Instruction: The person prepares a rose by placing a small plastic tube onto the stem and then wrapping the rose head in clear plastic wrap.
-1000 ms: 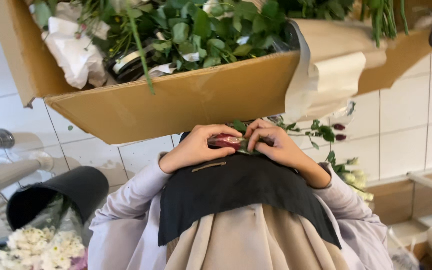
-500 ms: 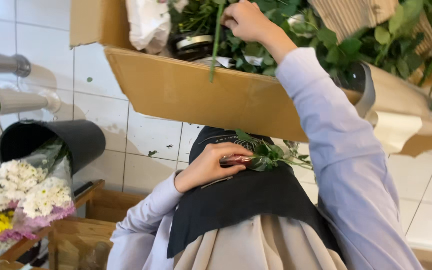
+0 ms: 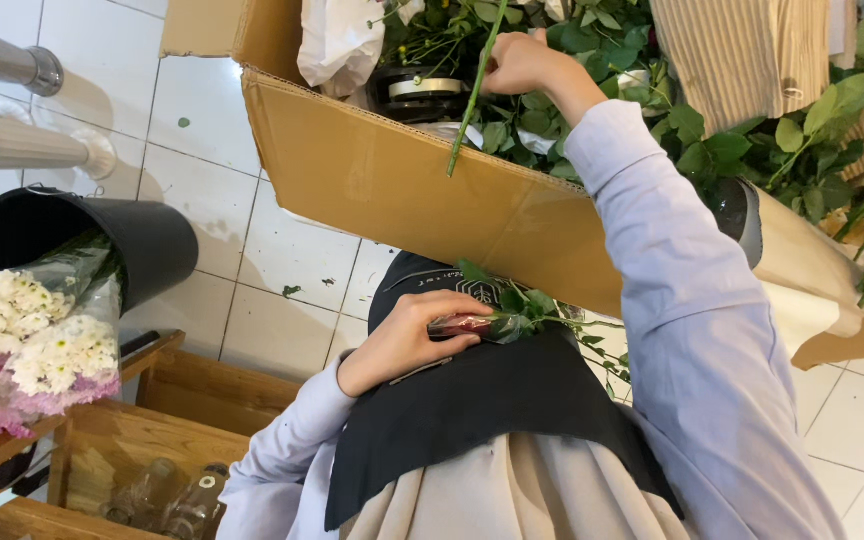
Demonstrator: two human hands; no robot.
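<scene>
My left hand [image 3: 407,340] rests against my dark apron [image 3: 492,410] and grips a red rose bud [image 3: 462,325], whose leafy stem [image 3: 552,318] points to the right. My right hand [image 3: 524,62] is raised into the open cardboard box [image 3: 392,190] and is closed around a long green stem [image 3: 470,95] that hangs down over the box's front wall. The box is packed with green leafy stems [image 3: 592,50] and paper-wrapped bundles.
A black bucket [image 3: 82,245] lies at left, with white, pink and yellow wrapped flowers [image 3: 32,340] beside it. A wooden crate [image 3: 122,450] holding glass bottles sits lower left. Metal vases [image 3: 22,145] stand at far left. Brown wrapping paper [image 3: 742,60] is at the box's right, over white floor tiles.
My right hand left the rose at my apron and rose into the box, where it now grips a green stem. My left hand still holds the rose bud. The view has shifted right.
</scene>
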